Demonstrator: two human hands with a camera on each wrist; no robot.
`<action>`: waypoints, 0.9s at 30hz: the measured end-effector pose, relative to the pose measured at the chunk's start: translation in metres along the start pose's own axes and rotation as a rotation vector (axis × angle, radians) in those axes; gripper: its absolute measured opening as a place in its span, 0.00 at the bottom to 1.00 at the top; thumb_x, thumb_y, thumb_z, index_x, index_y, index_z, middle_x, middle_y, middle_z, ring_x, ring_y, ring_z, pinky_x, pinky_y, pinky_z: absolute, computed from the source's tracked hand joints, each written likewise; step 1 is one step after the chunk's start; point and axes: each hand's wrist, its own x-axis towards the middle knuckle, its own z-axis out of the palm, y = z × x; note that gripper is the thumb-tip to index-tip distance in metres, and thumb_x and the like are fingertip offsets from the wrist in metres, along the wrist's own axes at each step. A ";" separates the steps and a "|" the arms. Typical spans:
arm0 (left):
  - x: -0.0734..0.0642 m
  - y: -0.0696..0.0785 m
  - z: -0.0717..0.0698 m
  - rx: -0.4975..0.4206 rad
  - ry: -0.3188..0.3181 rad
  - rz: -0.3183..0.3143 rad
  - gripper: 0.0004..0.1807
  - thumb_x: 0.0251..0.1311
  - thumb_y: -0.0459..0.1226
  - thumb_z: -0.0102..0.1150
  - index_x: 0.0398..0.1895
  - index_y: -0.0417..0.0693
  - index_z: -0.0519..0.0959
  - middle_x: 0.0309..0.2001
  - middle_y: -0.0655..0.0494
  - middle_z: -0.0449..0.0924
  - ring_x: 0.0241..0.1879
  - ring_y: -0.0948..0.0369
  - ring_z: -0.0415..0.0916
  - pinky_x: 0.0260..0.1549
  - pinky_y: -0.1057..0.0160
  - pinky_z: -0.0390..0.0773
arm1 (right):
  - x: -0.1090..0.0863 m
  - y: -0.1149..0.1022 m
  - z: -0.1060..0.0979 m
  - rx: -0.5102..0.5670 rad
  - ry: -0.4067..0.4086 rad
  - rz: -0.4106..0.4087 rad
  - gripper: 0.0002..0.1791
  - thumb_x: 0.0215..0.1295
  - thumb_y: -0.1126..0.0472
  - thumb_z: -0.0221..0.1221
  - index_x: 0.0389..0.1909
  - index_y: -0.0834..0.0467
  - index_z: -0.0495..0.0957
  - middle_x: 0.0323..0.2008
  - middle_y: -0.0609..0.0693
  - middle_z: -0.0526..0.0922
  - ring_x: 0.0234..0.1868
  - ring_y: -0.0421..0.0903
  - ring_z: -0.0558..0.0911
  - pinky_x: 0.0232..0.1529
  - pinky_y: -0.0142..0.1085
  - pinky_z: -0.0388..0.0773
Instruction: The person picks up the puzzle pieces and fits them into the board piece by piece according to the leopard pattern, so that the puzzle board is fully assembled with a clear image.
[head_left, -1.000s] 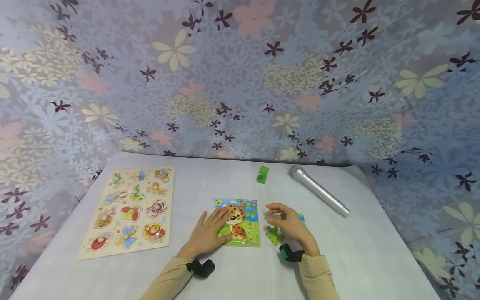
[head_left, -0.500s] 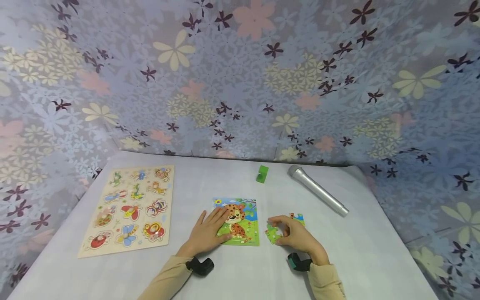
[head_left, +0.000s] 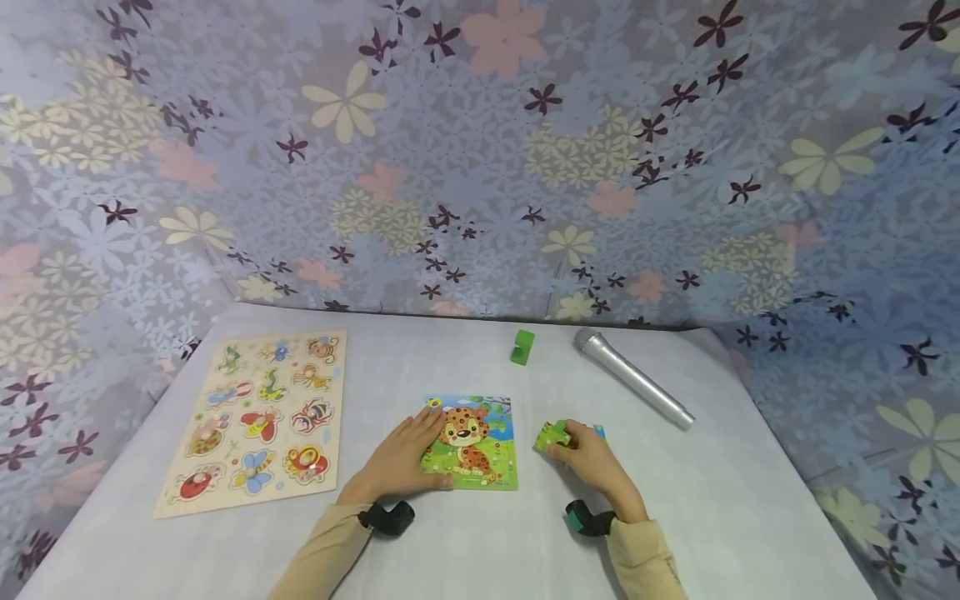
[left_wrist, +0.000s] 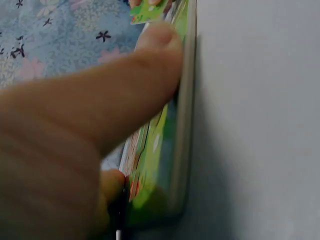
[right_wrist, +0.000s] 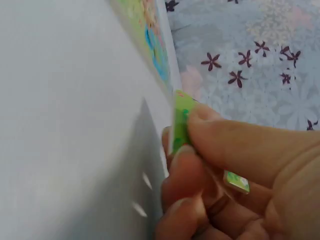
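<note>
A square jigsaw puzzle [head_left: 480, 450] with a leopard cub picture lies on the white-covered table. My left hand [head_left: 396, 458] rests on its left side, fingers extended toward the upper left corner and thumb at the near edge. Up close in the left wrist view, the thumb touches the rim of the puzzle board [left_wrist: 181, 165]. To the right of the puzzle, my right hand [head_left: 596, 461] pinches a green jigsaw piece [head_left: 550, 437] between thumb and fingers. The right wrist view shows that piece [right_wrist: 181, 120] tilted on edge. Partly hidden behind the right hand is a blue-topped piece [head_left: 599, 431].
At the left lies a wooden peg board [head_left: 247, 425] with insect and animal pictures. A silver microphone [head_left: 637, 379] rests at the back right, and a small green block [head_left: 522, 347] sits behind the puzzle. Flowered cloth [head_left: 480, 167] hangs behind the table.
The right hand has taken hold of the green jigsaw piece and turned and shifted it slightly away from me. My left hand has slid a little left, uncovering more of the picture.
</note>
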 end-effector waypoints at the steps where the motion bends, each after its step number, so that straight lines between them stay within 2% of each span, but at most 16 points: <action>1: 0.000 -0.001 0.000 -0.004 0.006 -0.001 0.57 0.51 0.62 0.62 0.76 0.41 0.51 0.77 0.46 0.48 0.77 0.48 0.43 0.75 0.46 0.47 | 0.003 -0.002 0.002 0.018 0.002 -0.002 0.08 0.67 0.64 0.58 0.42 0.64 0.75 0.25 0.50 0.76 0.24 0.41 0.72 0.23 0.29 0.68; 3: 0.000 -0.002 -0.002 -0.012 0.007 -0.005 0.58 0.49 0.61 0.64 0.75 0.40 0.52 0.77 0.45 0.48 0.77 0.48 0.44 0.75 0.46 0.48 | 0.008 -0.009 0.008 0.053 0.000 -0.025 0.06 0.70 0.63 0.55 0.38 0.63 0.75 0.24 0.50 0.76 0.24 0.41 0.72 0.23 0.28 0.66; 6: 0.000 -0.003 -0.003 -0.009 0.004 -0.004 0.58 0.48 0.61 0.65 0.75 0.39 0.52 0.77 0.45 0.48 0.77 0.47 0.44 0.75 0.46 0.48 | 0.016 -0.027 0.021 0.084 -0.029 -0.084 0.10 0.73 0.62 0.50 0.32 0.62 0.74 0.22 0.50 0.76 0.23 0.41 0.71 0.23 0.28 0.65; 8: 0.000 -0.003 -0.004 -0.004 0.000 -0.003 0.58 0.48 0.62 0.65 0.75 0.40 0.51 0.77 0.45 0.47 0.77 0.48 0.43 0.75 0.46 0.47 | 0.020 -0.042 0.034 0.088 -0.055 -0.133 0.11 0.73 0.62 0.51 0.30 0.61 0.76 0.22 0.50 0.76 0.24 0.41 0.72 0.24 0.29 0.67; 12: 0.000 -0.002 -0.002 -0.005 0.002 0.011 0.59 0.49 0.62 0.65 0.75 0.39 0.51 0.77 0.44 0.48 0.77 0.47 0.44 0.75 0.45 0.48 | 0.025 -0.064 0.061 0.089 -0.134 -0.212 0.08 0.69 0.61 0.57 0.36 0.62 0.81 0.28 0.52 0.83 0.26 0.41 0.77 0.27 0.31 0.73; 15: 0.001 -0.002 0.000 -0.007 0.009 0.015 0.59 0.48 0.62 0.65 0.75 0.39 0.52 0.77 0.44 0.48 0.77 0.47 0.44 0.75 0.45 0.48 | 0.027 -0.070 0.081 0.083 -0.183 -0.247 0.11 0.66 0.60 0.60 0.41 0.65 0.82 0.32 0.55 0.86 0.28 0.39 0.79 0.29 0.30 0.77; 18: 0.000 -0.003 -0.001 -0.004 0.012 0.008 0.59 0.47 0.61 0.67 0.75 0.39 0.52 0.77 0.45 0.49 0.77 0.48 0.45 0.75 0.46 0.49 | 0.026 -0.073 0.095 0.049 -0.205 -0.276 0.11 0.65 0.60 0.61 0.42 0.65 0.81 0.31 0.54 0.86 0.26 0.38 0.80 0.26 0.28 0.76; 21: 0.000 -0.001 -0.002 -0.014 0.017 0.004 0.59 0.46 0.60 0.68 0.75 0.38 0.53 0.77 0.44 0.50 0.77 0.47 0.45 0.74 0.46 0.49 | 0.023 -0.075 0.103 -0.020 -0.174 -0.331 0.11 0.65 0.60 0.61 0.41 0.64 0.82 0.32 0.54 0.86 0.28 0.39 0.81 0.28 0.27 0.76; 24: -0.001 -0.001 -0.003 -0.014 0.023 0.013 0.59 0.45 0.60 0.69 0.74 0.36 0.54 0.76 0.43 0.50 0.76 0.45 0.46 0.74 0.45 0.50 | 0.020 -0.077 0.108 -0.113 -0.098 -0.395 0.10 0.64 0.59 0.62 0.38 0.62 0.83 0.33 0.52 0.85 0.31 0.40 0.80 0.31 0.27 0.74; 27: -0.001 -0.002 -0.003 -0.008 0.028 0.015 0.58 0.46 0.59 0.68 0.74 0.35 0.54 0.76 0.42 0.51 0.76 0.45 0.46 0.74 0.45 0.50 | 0.019 -0.078 0.111 -0.159 -0.053 -0.415 0.08 0.62 0.59 0.64 0.33 0.61 0.84 0.30 0.50 0.83 0.29 0.39 0.76 0.30 0.27 0.71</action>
